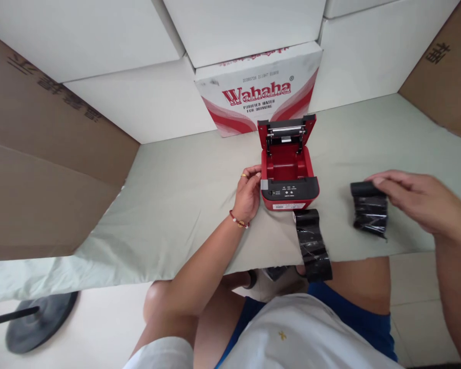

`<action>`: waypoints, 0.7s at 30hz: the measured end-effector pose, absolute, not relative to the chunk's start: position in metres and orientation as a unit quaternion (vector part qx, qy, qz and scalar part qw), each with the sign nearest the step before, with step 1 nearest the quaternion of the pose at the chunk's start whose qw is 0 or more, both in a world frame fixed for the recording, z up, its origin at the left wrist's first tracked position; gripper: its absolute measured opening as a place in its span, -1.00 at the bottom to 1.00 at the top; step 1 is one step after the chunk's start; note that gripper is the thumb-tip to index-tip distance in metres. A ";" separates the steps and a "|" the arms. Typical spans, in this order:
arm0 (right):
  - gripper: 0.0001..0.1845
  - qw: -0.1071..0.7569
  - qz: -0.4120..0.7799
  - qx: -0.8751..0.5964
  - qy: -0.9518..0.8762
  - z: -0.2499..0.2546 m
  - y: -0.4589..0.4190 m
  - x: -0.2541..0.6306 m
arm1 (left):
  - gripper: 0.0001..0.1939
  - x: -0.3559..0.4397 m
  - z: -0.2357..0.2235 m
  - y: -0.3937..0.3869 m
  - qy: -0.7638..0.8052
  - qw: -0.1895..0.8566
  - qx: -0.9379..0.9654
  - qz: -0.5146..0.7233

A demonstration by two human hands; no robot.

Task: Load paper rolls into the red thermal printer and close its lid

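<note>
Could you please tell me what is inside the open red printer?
The red printer shows bare red inner walls and floor, and a dark roller sits in its raised lid. Whatever lies beneath the black front panel is covered.

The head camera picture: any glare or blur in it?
Head view: white glare streaks the black film in the right hand; head view: the round black base at lower left looks soft, while big lettering on the Wahaha box reads clearly.
</note>
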State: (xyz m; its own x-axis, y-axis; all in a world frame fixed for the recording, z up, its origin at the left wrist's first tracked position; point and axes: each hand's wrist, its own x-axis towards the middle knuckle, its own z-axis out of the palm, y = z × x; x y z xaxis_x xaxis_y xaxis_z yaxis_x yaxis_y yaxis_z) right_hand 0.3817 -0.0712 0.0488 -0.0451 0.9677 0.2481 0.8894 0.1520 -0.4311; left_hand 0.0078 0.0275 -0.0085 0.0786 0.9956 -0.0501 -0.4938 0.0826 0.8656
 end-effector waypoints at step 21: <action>-0.43 0.053 0.022 -0.719 -0.693 0.030 -0.108 0.191 | -0.74 0.007 -0.007 0.027 0.355 0.651 0.347 0.573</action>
State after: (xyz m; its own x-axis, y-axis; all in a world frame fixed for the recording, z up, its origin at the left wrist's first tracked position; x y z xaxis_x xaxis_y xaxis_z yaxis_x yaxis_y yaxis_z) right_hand 0.1910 -0.1076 0.0297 0.0391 0.9984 0.0416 0.9936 -0.0345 -0.1074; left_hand 0.0070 0.0269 -0.0066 0.0896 0.9939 -0.0648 -0.5002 0.1011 0.8600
